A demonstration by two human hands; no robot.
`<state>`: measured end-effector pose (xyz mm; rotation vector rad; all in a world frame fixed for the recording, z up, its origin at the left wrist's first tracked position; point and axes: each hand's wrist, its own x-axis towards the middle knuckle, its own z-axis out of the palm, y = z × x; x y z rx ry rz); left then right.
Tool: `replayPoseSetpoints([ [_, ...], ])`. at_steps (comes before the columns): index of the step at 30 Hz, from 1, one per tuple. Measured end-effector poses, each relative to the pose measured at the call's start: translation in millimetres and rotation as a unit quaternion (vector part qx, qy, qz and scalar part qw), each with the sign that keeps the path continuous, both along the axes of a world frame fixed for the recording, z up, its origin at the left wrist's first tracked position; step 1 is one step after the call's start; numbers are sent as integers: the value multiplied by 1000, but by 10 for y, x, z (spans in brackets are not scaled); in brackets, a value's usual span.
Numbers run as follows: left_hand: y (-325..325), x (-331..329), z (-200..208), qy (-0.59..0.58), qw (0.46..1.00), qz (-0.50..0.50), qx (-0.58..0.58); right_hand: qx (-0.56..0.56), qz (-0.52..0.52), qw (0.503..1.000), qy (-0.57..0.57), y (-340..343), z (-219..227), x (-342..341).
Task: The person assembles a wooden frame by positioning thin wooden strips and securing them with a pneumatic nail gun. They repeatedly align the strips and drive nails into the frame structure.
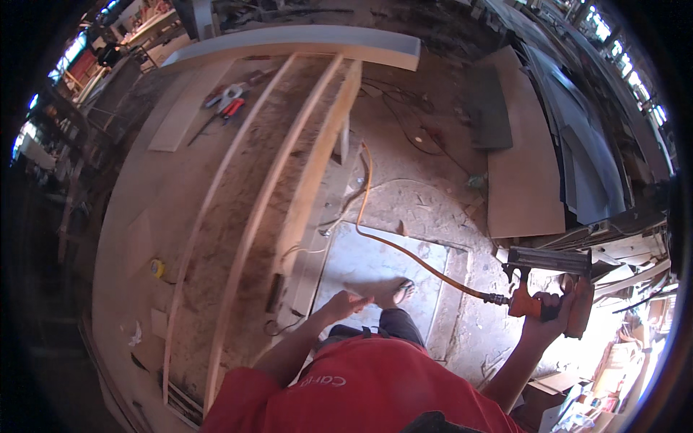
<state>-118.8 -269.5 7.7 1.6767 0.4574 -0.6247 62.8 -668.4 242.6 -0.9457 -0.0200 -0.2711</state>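
My right hand (552,315) is wrapped round the grip of an orange and black pneumatic nail gun (577,307), held out at the right with its black magazine uppermost. A yellow-orange air hose (411,257) joins the gun at a metal coupling and trails away to the far left. In front of my body, beside the workbench's edge, my left hand (345,307) hangs with its fingers loosely stretched and nothing in them. Closest to it is the bench with long wooden strips (271,177) lying along it and a thicker wooden beam (317,169) at its right edge.
On the dusty bench (133,238) lie a yellow tape measure (157,268) and red-handled pliers (233,107). A long white-faced board (303,40) crosses the far end. Large sheets of board (523,173) lean at the right. Loose cables (404,119) and a pale panel (375,267) lie on the floor.
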Motion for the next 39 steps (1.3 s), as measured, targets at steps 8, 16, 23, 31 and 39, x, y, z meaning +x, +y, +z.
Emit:
replayPoseSetpoints([
  [8,-1226,2338,-634,209,810,237,-495,-51,-49,997,38,-1062,591,791],
  [16,-1343,4356,-1600,165,670,436,-578,-50,-210,976,6,-1741,1014,1150],
  [23,-1145,5892,-2015,198,784,538,-241,-176,-341,918,97,-1876,1110,1921],
  [31,-2439,7373,-2220,57,967,162,-187,-247,-367,878,182,-2054,1069,2821],
  [39,-2345,8018,-1092,92,964,124,-215,-276,-337,871,226,-2497,903,3607],
])
